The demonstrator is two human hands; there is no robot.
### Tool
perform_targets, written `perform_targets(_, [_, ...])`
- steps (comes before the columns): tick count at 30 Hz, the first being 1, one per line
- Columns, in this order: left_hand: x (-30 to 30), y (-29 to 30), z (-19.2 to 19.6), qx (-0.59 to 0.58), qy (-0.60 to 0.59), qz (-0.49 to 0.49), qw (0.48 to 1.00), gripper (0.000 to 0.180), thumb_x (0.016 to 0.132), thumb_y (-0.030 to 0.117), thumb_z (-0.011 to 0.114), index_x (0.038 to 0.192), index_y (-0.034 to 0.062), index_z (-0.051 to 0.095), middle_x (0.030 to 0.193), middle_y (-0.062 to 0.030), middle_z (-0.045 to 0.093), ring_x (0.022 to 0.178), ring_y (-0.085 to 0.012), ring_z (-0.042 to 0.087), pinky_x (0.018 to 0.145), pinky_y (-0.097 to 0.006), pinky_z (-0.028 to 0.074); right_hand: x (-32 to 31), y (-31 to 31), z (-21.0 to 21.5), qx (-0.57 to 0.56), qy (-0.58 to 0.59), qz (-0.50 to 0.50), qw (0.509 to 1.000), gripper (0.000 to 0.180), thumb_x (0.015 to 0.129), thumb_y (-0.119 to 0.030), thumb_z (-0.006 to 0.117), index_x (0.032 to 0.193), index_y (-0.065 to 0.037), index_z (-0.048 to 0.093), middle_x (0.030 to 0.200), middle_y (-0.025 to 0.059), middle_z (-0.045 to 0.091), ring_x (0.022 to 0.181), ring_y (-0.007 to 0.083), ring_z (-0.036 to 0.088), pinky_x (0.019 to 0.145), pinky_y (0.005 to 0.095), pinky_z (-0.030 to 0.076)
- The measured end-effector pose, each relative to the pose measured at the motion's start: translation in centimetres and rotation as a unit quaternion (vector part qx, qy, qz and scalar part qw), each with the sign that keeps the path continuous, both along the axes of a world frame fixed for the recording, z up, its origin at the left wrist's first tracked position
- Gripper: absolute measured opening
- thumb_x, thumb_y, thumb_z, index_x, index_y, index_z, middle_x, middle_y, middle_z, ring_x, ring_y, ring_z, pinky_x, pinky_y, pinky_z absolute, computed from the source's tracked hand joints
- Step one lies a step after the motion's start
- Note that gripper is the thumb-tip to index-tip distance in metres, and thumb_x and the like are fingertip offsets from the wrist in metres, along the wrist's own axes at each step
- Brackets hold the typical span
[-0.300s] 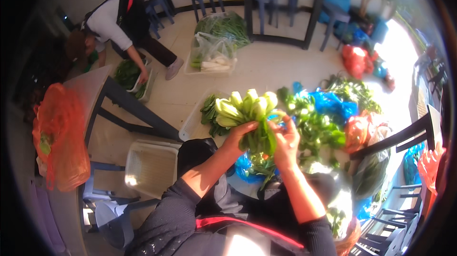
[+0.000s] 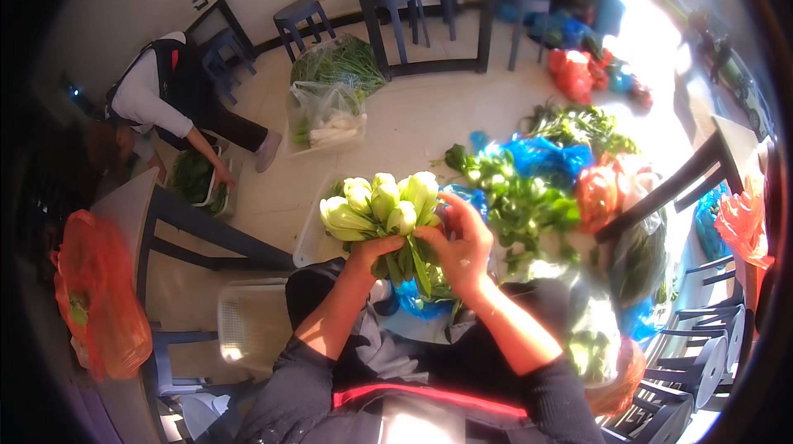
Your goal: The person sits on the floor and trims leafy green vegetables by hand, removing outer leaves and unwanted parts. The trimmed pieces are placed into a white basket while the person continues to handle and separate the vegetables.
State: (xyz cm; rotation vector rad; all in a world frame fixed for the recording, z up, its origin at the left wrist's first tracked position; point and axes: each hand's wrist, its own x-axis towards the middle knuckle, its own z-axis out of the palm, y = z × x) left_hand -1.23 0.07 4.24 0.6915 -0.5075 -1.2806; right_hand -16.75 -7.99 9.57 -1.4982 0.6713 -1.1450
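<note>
Both hands raised together in front of the chest, clamped on one bundle of bok choy (image 2: 382, 208). Left hand (image 2: 373, 256) closed around the stems from below, fingers wrapped and mostly hidden under the leaves. Right hand (image 2: 457, 250) just beside it, touching the bundle on its right side, thumb pressed across the stalks, fingers curled over the top edge. Pale bulb ends of the bundle point up and away from the hands; dark green leaves hang down between the wrists. Directly below the hands, a blue plastic bag (image 2: 413, 299) on the lap. Right of the right hand, near, a heap of loose leafy greens (image 2: 516, 200) on blue plastic sheeting (image 2: 541, 155), with an orange-red bag (image 2: 596, 194) against it. Left of and below the left hand, a white plastic basket (image 2: 248, 324) on the floor. Farther left, well apart, an orange mesh bag (image 2: 103, 303) hanging off a grey table (image 2: 128, 208). Beyond the hands, across the floor, a clear bag of white-stemmed vegetables (image 2: 326, 118). Far upper left, another person (image 2: 169, 97) bent over, one hand down in a crate of greens (image 2: 198, 180).
</note>
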Motion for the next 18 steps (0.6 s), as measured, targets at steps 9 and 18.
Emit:
perform_targets(9, [-1.6, -0.1, 0.6, 0.003, 0.017, 0.010, 1.000, 0.058, 0.079, 0.005, 0.071, 0.133, 0.0035, 0.047, 0.124, -0.0126, 0.059, 0.112, -0.0258, 0.061, 0.094, -0.036, 0.052, 0.7, 0.6, 0.2, -0.190, 0.049, -0.109, 0.975, 0.058, 0.074, 0.003, 0.078, 0.128, -0.005, 0.059, 0.099, 0.0084, 0.058, 0.073, 0.0139, 0.059, 0.062, 0.0275, 0.051])
perform_targets(18, [-1.8, -0.8, 1.6, 0.058, 0.082, 0.013, 0.995, 0.047, 0.083, -0.004, 0.063, 0.129, 0.0014, 0.053, 0.121, -0.0109, 0.061, 0.108, -0.0229, 0.063, 0.094, -0.034, 0.052, 1.1, 1.0, -0.3, -0.076, 0.020, -0.038, 0.996, 0.044, 0.094, -0.002, 0.059, 0.137, -0.002, 0.052, 0.095, 0.0150, 0.063, 0.084, 0.0239, 0.062, 0.077, 0.0329, 0.052])
